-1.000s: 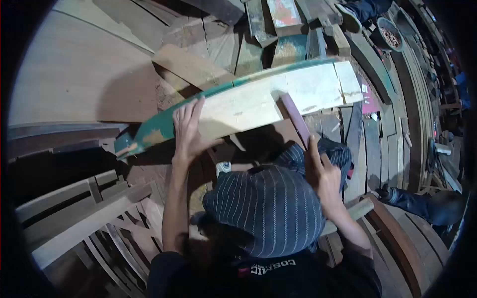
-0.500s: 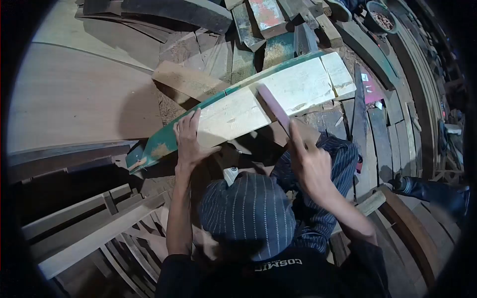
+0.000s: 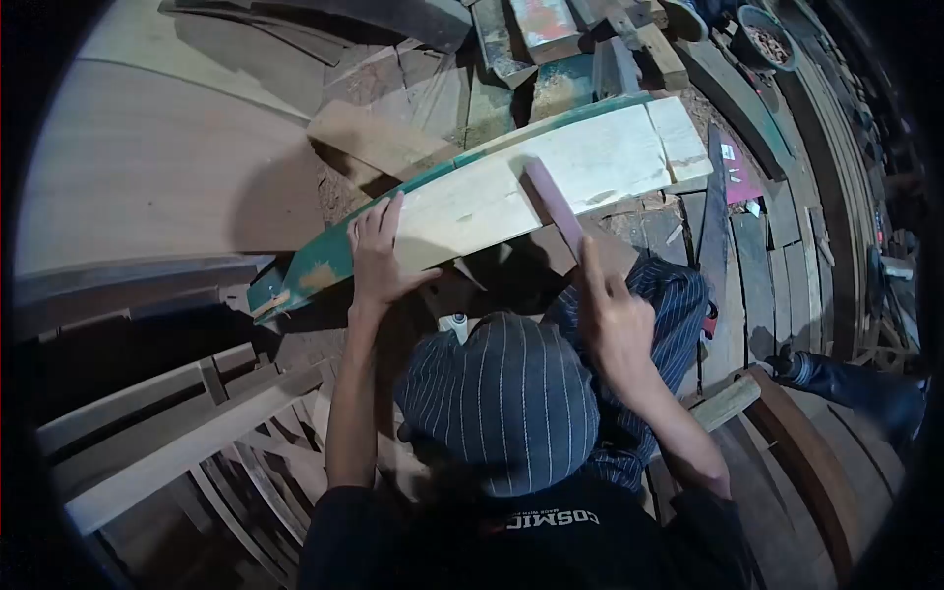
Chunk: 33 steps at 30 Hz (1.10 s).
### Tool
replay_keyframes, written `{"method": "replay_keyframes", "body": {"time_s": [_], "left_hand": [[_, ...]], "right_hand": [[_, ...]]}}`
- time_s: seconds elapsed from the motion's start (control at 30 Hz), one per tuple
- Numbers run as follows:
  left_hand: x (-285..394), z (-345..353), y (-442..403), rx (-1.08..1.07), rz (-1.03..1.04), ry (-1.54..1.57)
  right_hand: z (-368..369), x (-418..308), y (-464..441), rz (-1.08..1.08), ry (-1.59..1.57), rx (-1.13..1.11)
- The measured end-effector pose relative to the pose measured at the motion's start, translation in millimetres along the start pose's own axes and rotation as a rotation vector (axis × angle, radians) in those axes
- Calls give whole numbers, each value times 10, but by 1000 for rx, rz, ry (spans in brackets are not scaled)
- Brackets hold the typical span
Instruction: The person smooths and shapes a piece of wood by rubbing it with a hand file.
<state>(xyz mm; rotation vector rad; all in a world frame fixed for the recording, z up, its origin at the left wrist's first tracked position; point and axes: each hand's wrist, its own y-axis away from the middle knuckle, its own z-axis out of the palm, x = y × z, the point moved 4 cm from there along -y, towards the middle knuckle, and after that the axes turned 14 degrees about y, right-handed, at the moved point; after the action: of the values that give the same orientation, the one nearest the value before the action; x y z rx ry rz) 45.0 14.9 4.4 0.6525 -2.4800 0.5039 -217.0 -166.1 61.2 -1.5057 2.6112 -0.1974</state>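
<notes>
A long, curved board with a pale face and green edge lies slanted in front of me. My left hand rests on its left part, fingers spread over the face and thumb below the lower edge. My right hand grips the near end of a flat purple strip, index finger stretched along it. The strip's far end lies over the middle of the pale face and casts a dark shadow beside it. Striped cloth covers my legs below the board.
A large wooden panel is at the left, with slatted woodwork below it. Wood blocks lie beyond the board. A bucket of small pieces stands at the upper right. Another person's dark-clad leg shows at the right.
My right hand and the strip have moved left along the board since the first frame, with a slight shift right since the second. My left hand stays on the board. The whole view has also shifted.
</notes>
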Motion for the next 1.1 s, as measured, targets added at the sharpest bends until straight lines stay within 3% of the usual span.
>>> {"method": "replay_keyframes", "body": {"time_s": [0.07, 0.17, 0.23, 0.37, 0.4, 0.63, 0.77, 0.87, 0.9, 0.97, 1.1], "left_hand": [[22, -13, -24, 23, 8, -14], [18, -1, -6, 25, 1, -6], [7, 71, 28, 59, -12, -12], [15, -3, 48, 70, -5, -29], [31, -10, 7, 82, 9, -30], [-14, 20, -17, 84, 39, 35], [-8, -20, -50, 95, 52, 15], [-19, 4, -15, 59, 29, 31], [-7, 19, -32, 65, 28, 33], [-24, 13, -14, 58, 16, 27], [-35, -31, -53, 97, 66, 3]], "right_hand": [[-200, 81, 333, 0, 1, -76], [-101, 1, 17, -2, 14, -39], [68, -58, -482, -61, -83, 192], [-34, 14, 191, -13, -22, 37], [-94, 93, 313, 12, 1, -99], [147, -24, -401, -25, 152, 143], [27, 242, 428, 8, 51, 11], [-48, 38, -127, -9, 93, -29], [94, 3, -372, -7, 96, 49], [100, -21, -349, -48, 49, 132], [-154, 152, 318, 41, 80, -61]]}}
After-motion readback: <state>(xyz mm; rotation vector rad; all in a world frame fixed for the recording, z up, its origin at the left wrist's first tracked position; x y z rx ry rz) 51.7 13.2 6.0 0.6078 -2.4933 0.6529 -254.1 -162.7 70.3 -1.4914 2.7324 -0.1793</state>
